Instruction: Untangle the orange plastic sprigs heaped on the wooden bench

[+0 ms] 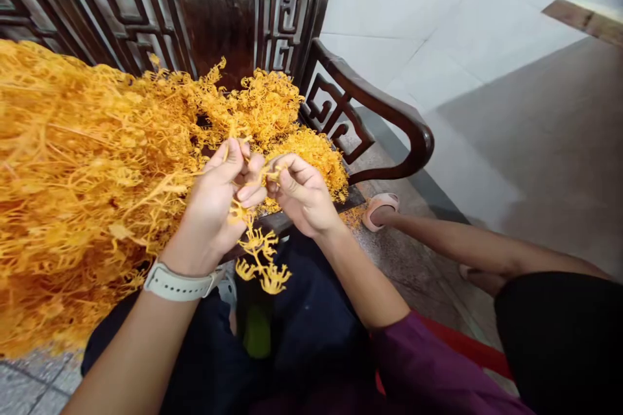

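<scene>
My left hand (226,191), with a pale watch band on its wrist, is closed on a yellow branching sprig (260,243). The sprig's forked tips hang below the palm, over my lap. Just to the right, my right hand (304,193) pinches a thin yellow piece between thumb and forefinger; whether it joins the hanging sprig is hidden by my fingers. Behind both hands lies a smaller pile of matching yellow sprigs (311,152) on a dark wooden bench. A much larger orange-yellow heap (87,188) fills the left side, close to my left forearm.
The bench has a carved back (219,13) and a curved armrest (389,100) at the right. Another person's leg (452,240), with a light sandal (380,209), is on the right. Yellow bits lie on the floor beside the bench. A white tiled wall (389,6) stands behind.
</scene>
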`<state>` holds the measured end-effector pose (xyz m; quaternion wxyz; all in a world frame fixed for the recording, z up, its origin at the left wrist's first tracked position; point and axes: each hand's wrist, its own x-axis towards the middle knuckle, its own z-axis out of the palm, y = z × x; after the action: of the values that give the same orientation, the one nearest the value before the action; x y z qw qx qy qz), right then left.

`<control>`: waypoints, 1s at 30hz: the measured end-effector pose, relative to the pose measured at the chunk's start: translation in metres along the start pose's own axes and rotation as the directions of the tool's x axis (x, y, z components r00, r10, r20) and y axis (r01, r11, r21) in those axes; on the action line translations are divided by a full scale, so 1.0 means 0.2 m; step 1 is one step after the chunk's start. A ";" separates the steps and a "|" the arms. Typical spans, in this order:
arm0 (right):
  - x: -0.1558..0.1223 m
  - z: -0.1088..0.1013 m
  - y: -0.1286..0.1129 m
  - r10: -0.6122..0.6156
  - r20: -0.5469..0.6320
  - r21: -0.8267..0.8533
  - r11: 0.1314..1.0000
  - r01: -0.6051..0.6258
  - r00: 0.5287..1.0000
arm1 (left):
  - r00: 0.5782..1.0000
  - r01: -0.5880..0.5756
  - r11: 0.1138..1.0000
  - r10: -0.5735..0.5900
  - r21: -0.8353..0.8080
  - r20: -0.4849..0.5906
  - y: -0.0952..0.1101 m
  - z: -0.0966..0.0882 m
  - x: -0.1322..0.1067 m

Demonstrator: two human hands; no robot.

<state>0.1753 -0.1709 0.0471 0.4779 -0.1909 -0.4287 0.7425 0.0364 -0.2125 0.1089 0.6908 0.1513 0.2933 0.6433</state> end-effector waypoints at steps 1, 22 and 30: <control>-0.01 0.00 0.00 0.050 0.046 0.051 0.997 -0.053 0.998 | 0.999 0.037 0.999 -0.037 -0.032 -0.001 0.01 0.00 -0.02; -0.02 -0.06 -0.04 0.049 0.014 -0.116 0.992 -0.047 0.999 | 0.982 -0.190 0.919 0.184 -0.346 -0.050 0.30 -0.12 -0.05; 0.07 -0.37 -0.02 -0.341 -0.462 -0.754 0.637 -0.160 0.819 | 0.975 -0.208 0.958 0.220 0.196 -0.044 0.08 -0.11 0.03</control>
<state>0.2222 -0.1238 0.0110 0.4940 -0.5626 -0.5490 0.3716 0.0103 -0.2080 0.1009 0.5897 0.2265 0.3575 0.6878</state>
